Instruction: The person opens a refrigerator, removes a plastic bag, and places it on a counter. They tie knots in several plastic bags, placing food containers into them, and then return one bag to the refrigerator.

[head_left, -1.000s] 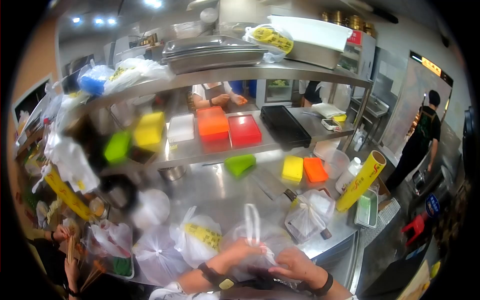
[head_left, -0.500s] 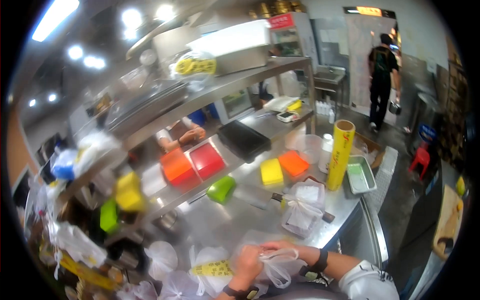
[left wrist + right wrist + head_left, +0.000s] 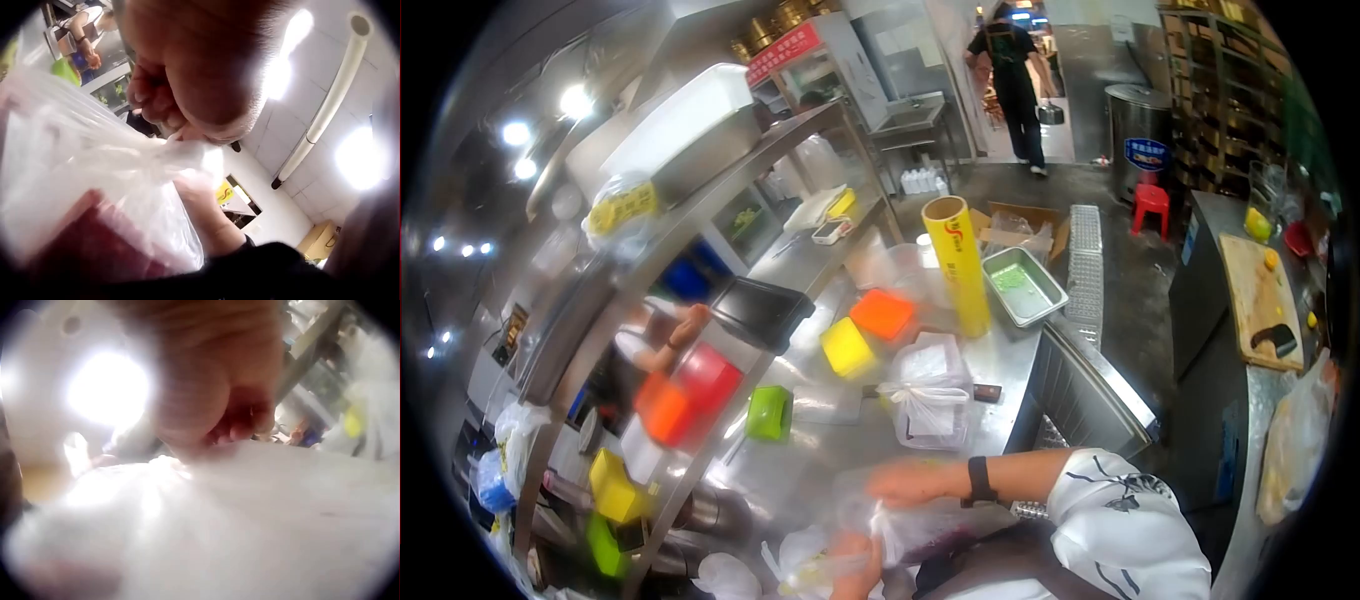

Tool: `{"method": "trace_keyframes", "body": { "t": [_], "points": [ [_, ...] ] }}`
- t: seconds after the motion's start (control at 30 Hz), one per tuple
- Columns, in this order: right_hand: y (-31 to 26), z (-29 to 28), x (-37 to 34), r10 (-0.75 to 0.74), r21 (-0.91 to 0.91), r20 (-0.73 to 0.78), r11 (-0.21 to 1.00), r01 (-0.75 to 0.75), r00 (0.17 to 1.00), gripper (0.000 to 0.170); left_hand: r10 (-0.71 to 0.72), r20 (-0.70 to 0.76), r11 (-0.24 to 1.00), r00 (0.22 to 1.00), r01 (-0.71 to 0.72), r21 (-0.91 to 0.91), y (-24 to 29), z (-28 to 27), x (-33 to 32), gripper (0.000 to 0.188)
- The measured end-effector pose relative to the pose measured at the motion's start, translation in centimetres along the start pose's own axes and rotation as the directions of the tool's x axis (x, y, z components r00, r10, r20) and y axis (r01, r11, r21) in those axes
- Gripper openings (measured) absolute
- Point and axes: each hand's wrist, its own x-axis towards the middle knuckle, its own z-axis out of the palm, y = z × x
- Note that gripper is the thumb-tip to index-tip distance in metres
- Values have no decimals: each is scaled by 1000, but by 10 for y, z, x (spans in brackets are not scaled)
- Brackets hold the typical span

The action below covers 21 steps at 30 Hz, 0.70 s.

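Observation:
A translucent plastic bag [image 3: 945,530] sits at the counter's near edge, close to the body. Through its film in the left wrist view, dark red contents [image 3: 94,240] show. My left hand [image 3: 855,567] grips the gathered neck of the bag, fingers curled in the left wrist view. Opposite it, my right hand [image 3: 913,484] holds the same neck, its fingers curled above the white film [image 3: 250,519] in the right wrist view. A twisted knot-like gather [image 3: 181,153] lies between the two hands. Motion blurs the fingertips in the head view.
A tied bag of clear containers [image 3: 930,395] stands ahead, over a knife whose handle [image 3: 988,393] sticks out. Behind are a yellow film roll [image 3: 958,270], a metal tray [image 3: 1025,285] and coloured boxes [image 3: 770,412]. More white bags [image 3: 800,555] lie at left.
The head view has swung to the right. Both hands stay at the bag's neck, whose raised handle loops are now drawn in between them. A person in dark clothes has walked farther off through the doorway.

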Motion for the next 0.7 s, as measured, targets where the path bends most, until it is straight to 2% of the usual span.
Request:
{"method": "trace_keyframes", "body": {
  "t": [0.03, 0.07, 0.1, 0.13, 0.17, 0.2, 0.23, 0.3, 0.33, 0.37, 0.4, 0.43, 0.5, 0.53, 0.57, 0.6, 0.63, 0.7],
  "points": [
    [10, 2, -5, 8, -3, -9, 1000, -8, 1000, 13, 10, 6, 1000, 1000, -10, 1, 24, -23, 2, 18],
    [19, 2, -11, 92, -80, 137, 993, -81, 986, 15, -160, 239, 987, 958, 163, 8, 51, -45, -1, 26],
    [24, 2, -16, 183, -167, 274, 976, -140, 944, 16, -315, 451, 944, 835, 326, 56, 68, -62, 0, 39],
    [23, 4, -21, 188, -173, 271, 974, -144, 944, 16, -108, 209, 994, 972, 106, 21, 27, 0, -24, 26],
    [19, 8, -27, 263, -158, 286, 961, -225, 922, 24, -103, 209, 995, 972, 101, 16, 12, 22, -32, 26],
    [14, 12, -33, 335, -143, 302, 942, -305, 892, 32, -113, 149, 991, 982, 121, -49, -1, 40, -40, 25],
    [7, 12, -38, 339, -147, 306, 940, -308, 890, 32, -128, 89, 984, 988, 138, -117, -12, 54, -46, 24],
    [-14, 13, -49, 331, 57, 134, 938, -341, 934, 64, -174, -24, 953, 984, 162, -256, -24, 75, -57, 22],
    [-28, 14, -51, 339, 56, 141, 935, -350, 930, 64, -203, -74, 930, 976, 169, -325, -23, 76, -61, 21],
    [-45, 16, -51, 316, -77, 163, 949, -307, 935, 81, -202, -65, 927, 977, 169, -335, -22, 77, -63, 21],
    [-60, 19, -51, 297, -208, 187, 944, -257, 936, 98, -259, 9, 855, 966, 233, -463, -17, 72, -59, 20],
    [-75, 22, -48, 311, -211, 187, 939, -271, 932, 98, -301, 90, 763, 949, 297, -575, -8, 62, -52, 20],
    [-95, 30, -37, 568, -267, 321, 822, -503, 758, 112, -281, 73, 725, 957, 262, -637, 19, 29, -38, 19],
    [-63, 62, -51, 540, -214, 244, 840, -499, 806, 113, -274, 44, 687, 961, 228, -690, 34, 9, -33, 19],
    [-41, 68, -52, 543, -215, 245, 838, -501, 803, 113, -270, 15, 646, 963, 193, -739, 42, 1, -33, 21],
    [-26, 76, -53, 565, -171, 211, 825, -539, 798, 109, -267, -57, 663, 962, 141, -735, 43, 7, -37, 23],
    [-21, 84, -53, 590, -118, 179, 807, -578, 787, 104, -270, -43, 660, 962, 152, -736, 42, 2, -39, 23],
    [-9, 85, -56, 696, -35, 179, 710, -703, 695, 91, -183, -24, 722, 983, 118, -682, 33, -11, -47, 27]
  ]
}}
